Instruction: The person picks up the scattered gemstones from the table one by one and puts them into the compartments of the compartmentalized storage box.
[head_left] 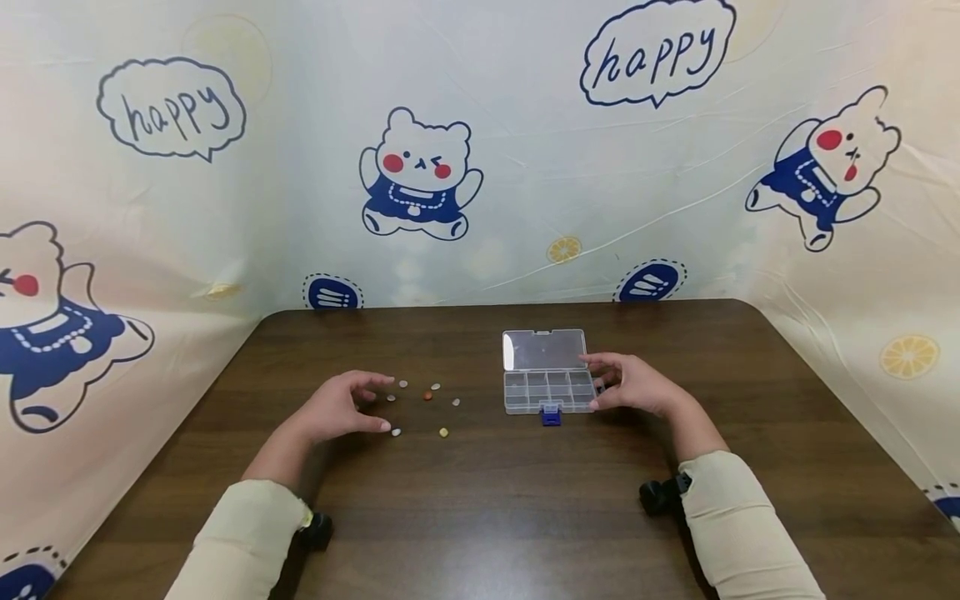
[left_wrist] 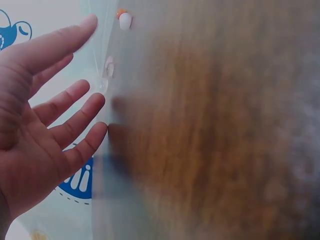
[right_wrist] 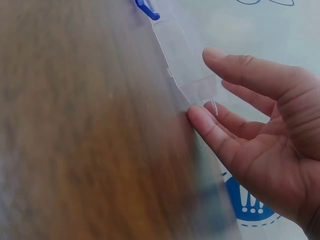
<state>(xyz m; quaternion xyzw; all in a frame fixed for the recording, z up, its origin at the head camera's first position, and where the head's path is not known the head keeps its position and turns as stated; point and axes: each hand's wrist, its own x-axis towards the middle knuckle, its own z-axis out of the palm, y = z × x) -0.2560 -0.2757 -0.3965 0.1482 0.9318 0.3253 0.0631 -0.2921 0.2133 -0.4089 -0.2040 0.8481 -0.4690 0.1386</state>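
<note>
My left hand point(head_left: 341, 408) is over the left part of the table, thumb and fingers spread apart with nothing between them. Its thumb tip is right beside a small white stone point(head_left: 396, 432). Further small pebble-like pieces lie to its right, among them an orange one point(head_left: 428, 396) and a yellow one point(head_left: 443, 432). A clear plastic compartment box point(head_left: 528, 408) lies with its lid point(head_left: 543, 350) raised at the back and a blue latch point(head_left: 551, 417) in front. At the box's right end is my right hand point(head_left: 637, 387), fingers loosely bent and fingertips right at the edge.
The brown wooden table point(head_left: 480, 500) reaches back to a patterned cloth point(head_left: 517, 167) with bears and "happy" bubbles. More cloth hangs along both sides. Dark wrist cameras sit at both sleeves point(head_left: 240, 533).
</note>
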